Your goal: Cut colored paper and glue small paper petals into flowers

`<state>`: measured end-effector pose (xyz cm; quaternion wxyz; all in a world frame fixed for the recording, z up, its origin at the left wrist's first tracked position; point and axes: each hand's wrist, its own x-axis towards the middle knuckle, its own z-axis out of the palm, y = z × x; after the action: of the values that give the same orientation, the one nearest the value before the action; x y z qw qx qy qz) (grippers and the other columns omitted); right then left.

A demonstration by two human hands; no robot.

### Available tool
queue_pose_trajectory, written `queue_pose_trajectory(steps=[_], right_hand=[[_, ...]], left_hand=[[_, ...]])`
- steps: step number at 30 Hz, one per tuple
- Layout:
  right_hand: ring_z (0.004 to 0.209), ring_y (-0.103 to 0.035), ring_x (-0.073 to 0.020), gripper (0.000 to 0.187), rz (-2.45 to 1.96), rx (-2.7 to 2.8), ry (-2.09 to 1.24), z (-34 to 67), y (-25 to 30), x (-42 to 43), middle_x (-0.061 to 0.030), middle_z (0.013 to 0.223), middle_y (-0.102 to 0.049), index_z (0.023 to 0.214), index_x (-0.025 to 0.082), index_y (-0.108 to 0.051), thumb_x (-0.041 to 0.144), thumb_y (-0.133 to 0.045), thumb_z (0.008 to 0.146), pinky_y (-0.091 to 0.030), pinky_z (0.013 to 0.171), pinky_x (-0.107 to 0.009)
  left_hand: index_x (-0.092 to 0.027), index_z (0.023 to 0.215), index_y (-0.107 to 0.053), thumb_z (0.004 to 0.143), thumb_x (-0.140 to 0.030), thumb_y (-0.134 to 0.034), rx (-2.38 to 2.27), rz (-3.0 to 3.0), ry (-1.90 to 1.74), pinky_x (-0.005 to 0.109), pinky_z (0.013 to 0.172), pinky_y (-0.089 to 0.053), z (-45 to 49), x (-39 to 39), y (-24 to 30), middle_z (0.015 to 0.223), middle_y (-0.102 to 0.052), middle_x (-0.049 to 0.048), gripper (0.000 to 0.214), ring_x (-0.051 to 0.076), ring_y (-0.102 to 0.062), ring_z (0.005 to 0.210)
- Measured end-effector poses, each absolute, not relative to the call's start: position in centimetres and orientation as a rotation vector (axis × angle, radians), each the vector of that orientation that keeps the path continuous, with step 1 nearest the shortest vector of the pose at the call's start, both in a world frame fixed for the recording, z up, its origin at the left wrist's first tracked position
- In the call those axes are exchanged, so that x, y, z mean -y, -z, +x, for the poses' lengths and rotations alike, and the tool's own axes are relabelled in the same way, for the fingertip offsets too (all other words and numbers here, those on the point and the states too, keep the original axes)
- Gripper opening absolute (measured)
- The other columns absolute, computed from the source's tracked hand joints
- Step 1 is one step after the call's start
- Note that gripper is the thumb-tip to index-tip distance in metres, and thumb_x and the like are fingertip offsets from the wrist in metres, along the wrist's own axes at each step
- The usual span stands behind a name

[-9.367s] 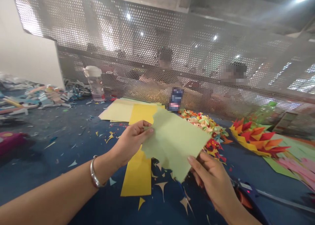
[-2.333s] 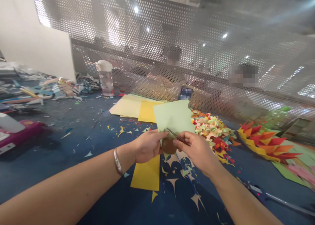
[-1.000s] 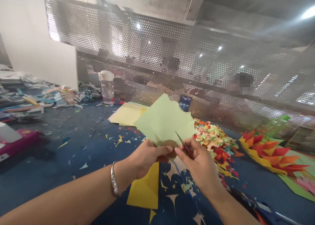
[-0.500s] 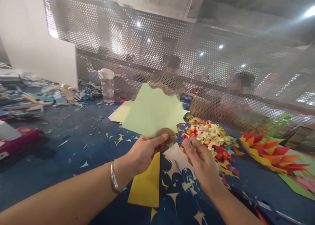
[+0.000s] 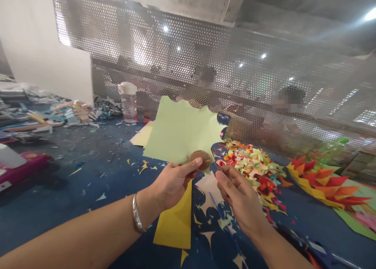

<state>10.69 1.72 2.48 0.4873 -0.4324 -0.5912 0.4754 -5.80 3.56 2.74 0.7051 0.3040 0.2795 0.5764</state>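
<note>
My left hand (image 5: pixel 179 182), with a silver bangle on its wrist, pinches a light green sheet of paper (image 5: pixel 182 131) together with a brown disc (image 5: pixel 200 160) laid against its lower edge. Curved bites run along the sheet's top and right edges. Close by on the right, my right hand (image 5: pixel 236 186) is closed around small scissors (image 5: pixel 214 162); their thin blades reach the paper beside the disc, and the handles are hidden by the fingers. Below the hands lie a yellow paper (image 5: pixel 173 226) and a pale pink sheet (image 5: pixel 208 184) with round cut-outs.
A heap of small coloured paper pieces (image 5: pixel 249 159) lies beyond my right hand. Farther right stands a folded red, orange and yellow paper piece (image 5: pixel 326 182). A bottle (image 5: pixel 128 102) is near the perforated screen (image 5: pixel 176 57); scraps and a magenta object (image 5: pixel 25 167) lie left.
The green sheet has turned and shifted slightly left at its top. My right hand has moved a little left, bringing the scissors to the paper's edge by the disc.
</note>
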Motion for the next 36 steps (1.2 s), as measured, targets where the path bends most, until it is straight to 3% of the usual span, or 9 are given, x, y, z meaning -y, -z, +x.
queue_pose_trajectory(steps=[6, 13, 29, 36], right_hand=[[0.046, -0.015, -0.0073, 0.019, -0.991, 1.427, -1.238, 10.62, -2.55, -1.74, 0.0099, 0.054, -0.021, 0.086, 0.022, -0.050, 0.040, -0.055, 0.088, -0.010, 0.042, -0.025], [0.046, -0.013, -0.0073, 0.021, -0.925, 1.393, -1.304, 10.65, -2.55, -1.79, 0.0097, 0.053, -0.019, 0.078, 0.021, -0.048, 0.037, -0.055, 0.090, -0.010, 0.042, -0.026], [0.046, -0.009, -0.0071, 0.019, -0.864, 1.326, -1.409, 10.78, -2.75, -1.69, 0.0096, 0.055, -0.015, 0.079, 0.020, -0.050, 0.035, -0.054, 0.090, -0.008, 0.040, -0.023], [0.046, -0.009, -0.0074, 0.023, -0.907, 1.369, -1.377, 11.02, -2.97, -1.72, 0.0098, 0.055, -0.016, 0.076, 0.021, -0.047, 0.037, -0.055, 0.089, -0.008, 0.040, -0.023]], left_hand=[[-0.011, 0.078, -0.073, 0.062, -0.023, -0.081, -0.615, 0.673, -1.251, 0.022, 0.068, -0.038, -5.42, -3.30, -2.71, 0.081, -0.068, 0.0050, 0.021, 0.010, -0.053, 0.071], [-0.012, 0.081, -0.074, 0.062, -0.025, -0.081, -0.621, 0.691, -1.215, 0.023, 0.071, -0.037, -5.33, -3.21, -2.30, 0.085, -0.068, 0.0056, 0.025, 0.011, -0.053, 0.074], [-0.010, 0.079, -0.072, 0.066, -0.028, -0.078, -0.591, 0.776, -1.217, 0.025, 0.067, -0.035, -5.27, -3.14, -2.38, 0.081, -0.063, 0.0056, 0.023, 0.011, -0.048, 0.070], [-0.013, 0.090, -0.071, 0.071, -0.024, -0.074, -0.501, 0.901, -1.258, 0.027, 0.081, -0.040, -5.42, -3.42, -2.36, 0.095, -0.068, 0.0076, 0.022, 0.017, -0.057, 0.089]])
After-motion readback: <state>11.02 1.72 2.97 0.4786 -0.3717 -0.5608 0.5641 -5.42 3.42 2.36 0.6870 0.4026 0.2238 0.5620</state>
